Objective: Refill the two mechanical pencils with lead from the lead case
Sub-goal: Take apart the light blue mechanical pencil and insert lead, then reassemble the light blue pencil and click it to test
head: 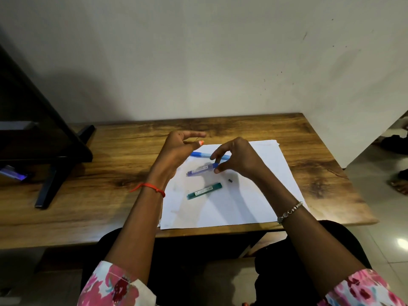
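Note:
My left hand is raised over the left edge of the paper, and a thin dark lead shows between its thumb and forefinger. My right hand pinches the blue end of a translucent purple labelled tube, whose other end is low over the white paper. A blue mechanical pencil lies on the paper behind the tube, partly hidden by my right fingers. A green labelled tube lies nearer me on the paper. A small black cap sits beside it.
The paper lies on a wooden table against a pale wall. A black stand with angled legs occupies the table's left side. The table's right edge drops to a tiled floor.

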### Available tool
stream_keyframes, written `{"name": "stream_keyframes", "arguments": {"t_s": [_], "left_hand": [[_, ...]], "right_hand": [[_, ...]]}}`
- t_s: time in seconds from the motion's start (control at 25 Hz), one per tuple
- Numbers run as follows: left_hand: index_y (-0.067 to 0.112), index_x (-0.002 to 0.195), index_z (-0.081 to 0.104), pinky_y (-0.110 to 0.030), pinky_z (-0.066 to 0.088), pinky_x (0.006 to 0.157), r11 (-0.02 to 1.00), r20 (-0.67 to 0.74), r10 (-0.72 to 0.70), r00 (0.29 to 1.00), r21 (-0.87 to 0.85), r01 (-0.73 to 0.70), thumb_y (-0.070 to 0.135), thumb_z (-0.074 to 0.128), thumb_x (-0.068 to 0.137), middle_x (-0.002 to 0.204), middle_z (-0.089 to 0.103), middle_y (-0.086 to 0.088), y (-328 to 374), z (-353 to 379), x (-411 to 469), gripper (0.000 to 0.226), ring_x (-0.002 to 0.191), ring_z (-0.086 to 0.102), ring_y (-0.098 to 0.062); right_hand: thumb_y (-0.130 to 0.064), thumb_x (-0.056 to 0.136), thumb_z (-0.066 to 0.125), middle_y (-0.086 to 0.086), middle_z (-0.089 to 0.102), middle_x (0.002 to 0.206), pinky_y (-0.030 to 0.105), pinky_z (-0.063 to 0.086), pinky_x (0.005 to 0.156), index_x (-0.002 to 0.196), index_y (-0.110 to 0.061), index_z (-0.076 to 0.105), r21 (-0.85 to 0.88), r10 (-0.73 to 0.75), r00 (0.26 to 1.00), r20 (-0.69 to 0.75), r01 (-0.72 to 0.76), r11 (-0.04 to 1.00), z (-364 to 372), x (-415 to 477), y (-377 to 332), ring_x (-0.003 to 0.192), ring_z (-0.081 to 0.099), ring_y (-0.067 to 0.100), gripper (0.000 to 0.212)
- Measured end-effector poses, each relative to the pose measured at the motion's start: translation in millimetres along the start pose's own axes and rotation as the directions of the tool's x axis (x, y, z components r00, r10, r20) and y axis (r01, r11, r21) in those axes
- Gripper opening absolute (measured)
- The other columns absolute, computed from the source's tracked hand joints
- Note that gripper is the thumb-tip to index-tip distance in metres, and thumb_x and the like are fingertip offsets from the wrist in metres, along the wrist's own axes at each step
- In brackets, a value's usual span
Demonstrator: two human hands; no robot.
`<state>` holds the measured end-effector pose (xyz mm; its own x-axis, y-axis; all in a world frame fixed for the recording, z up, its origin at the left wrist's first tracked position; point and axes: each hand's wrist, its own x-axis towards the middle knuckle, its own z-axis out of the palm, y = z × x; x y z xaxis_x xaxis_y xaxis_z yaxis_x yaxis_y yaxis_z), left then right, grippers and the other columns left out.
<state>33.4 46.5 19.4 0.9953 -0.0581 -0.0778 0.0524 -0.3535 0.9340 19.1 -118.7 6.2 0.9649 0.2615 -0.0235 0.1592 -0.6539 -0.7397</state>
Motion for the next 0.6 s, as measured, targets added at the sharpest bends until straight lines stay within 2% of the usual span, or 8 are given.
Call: {"name": "stream_keyframes", "arguments": {"t_s": [0.08,0.12,0.2,0.28,0.36,0.48,0.52,0.6], "left_hand": [[0.015,0.106,0.066,-0.027,0.043,0.088,1.0,0.006,-0.002,1.0,0.01,0.002,0.008,0.059,0.086,0.103,0.058,0.006,0,3,0,0.022,0.101,0.053,-0.01],[0.014,0.105,0.066,-0.026,0.043,0.088,1.0,0.008,-0.003,1.0,0.01,0.003,0.007,0.058,0.086,0.103,0.058,0.006,0,4,-1,0.022,0.101,0.054,-0.01],[0.012,0.104,0.066,-0.024,0.042,0.087,1.0,0.021,0.01,1.0,-0.013,-0.01,0.004,0.056,0.086,0.105,0.061,0.004,-1,6,-2,0.023,0.1,0.054,-0.009],[0.011,0.103,0.067,-0.021,0.043,0.083,0.999,0.036,0.025,0.999,-0.03,-0.024,0.002,0.056,0.085,0.102,0.064,0.0,-1,9,-2,0.023,0.097,0.055,-0.008],[0.01,0.102,0.068,-0.011,0.045,0.074,0.999,0.067,0.035,0.997,-0.023,-0.033,0.002,0.056,0.085,0.1,0.065,-0.001,-1,14,-3,0.022,0.091,0.056,-0.006],[0.012,0.1,0.069,0.0,0.043,0.062,0.997,0.124,0.073,0.99,0.005,-0.074,0.002,0.058,0.084,0.096,0.066,0.002,-1,20,-3,0.022,0.078,0.057,0.007],[0.012,0.1,0.069,-0.001,0.044,0.063,0.997,0.128,0.08,0.989,0.012,-0.082,0.003,0.059,0.084,0.097,0.066,0.002,-1,21,-2,0.022,0.078,0.057,0.008],[0.013,0.099,0.069,-0.013,0.049,0.074,0.99,0.083,0.101,0.991,0.094,-0.108,0.004,0.062,0.082,0.103,0.068,-0.001,-3,23,0,0.021,0.085,0.06,-0.001]], "right_hand": [[-0.008,0.064,0.083,0.01,0.074,0.092,0.015,0.044,0.074,0.09,-0.007,0.075,-0.059,0.018,0.999,0.026,-0.017,0.998,2,0,-1,0.084,0.065,0.02,0.028],[-0.01,0.065,0.083,0.009,0.074,0.092,0.012,0.044,0.071,0.091,-0.007,0.075,-0.051,0.033,0.999,0.009,-0.033,0.998,1,0,-1,0.079,0.064,0.017,0.028],[-0.015,0.07,0.08,0.005,0.072,0.09,0.006,0.04,0.06,0.092,-0.005,0.075,0.103,0.096,0.991,-0.097,-0.086,0.991,-4,1,1,0.067,0.057,0.005,0.024],[-0.02,0.077,0.074,-0.003,0.069,0.081,0.012,0.04,0.06,0.091,-0.004,0.075,0.344,0.218,0.956,-0.194,-0.142,0.928,-8,1,2,0.065,0.053,0.001,0.02],[-0.02,0.082,0.069,0.0,0.064,0.072,0.02,0.038,0.059,0.088,-0.002,0.074,0.535,0.332,0.924,-0.191,-0.185,0.824,-10,1,3,0.062,0.047,0.01,0.019],[-0.014,0.084,0.067,0.007,0.062,0.073,0.025,0.037,0.056,0.088,0.0,0.072,0.625,0.36,0.921,-0.148,-0.195,0.756,-11,-1,1,0.063,0.042,0.018,0.015],[-0.013,0.084,0.067,0.008,0.064,0.076,0.025,0.037,0.056,0.089,0.0,0.072,0.628,0.361,0.92,-0.152,-0.192,0.754,-12,-1,1,0.063,0.043,0.018,0.015],[-0.013,0.084,0.067,0.011,0.067,0.086,0.025,0.041,0.057,0.093,0.0,0.072,0.63,0.392,0.899,-0.194,-0.192,0.753,-14,0,2,0.066,0.048,0.018,0.016]]}}
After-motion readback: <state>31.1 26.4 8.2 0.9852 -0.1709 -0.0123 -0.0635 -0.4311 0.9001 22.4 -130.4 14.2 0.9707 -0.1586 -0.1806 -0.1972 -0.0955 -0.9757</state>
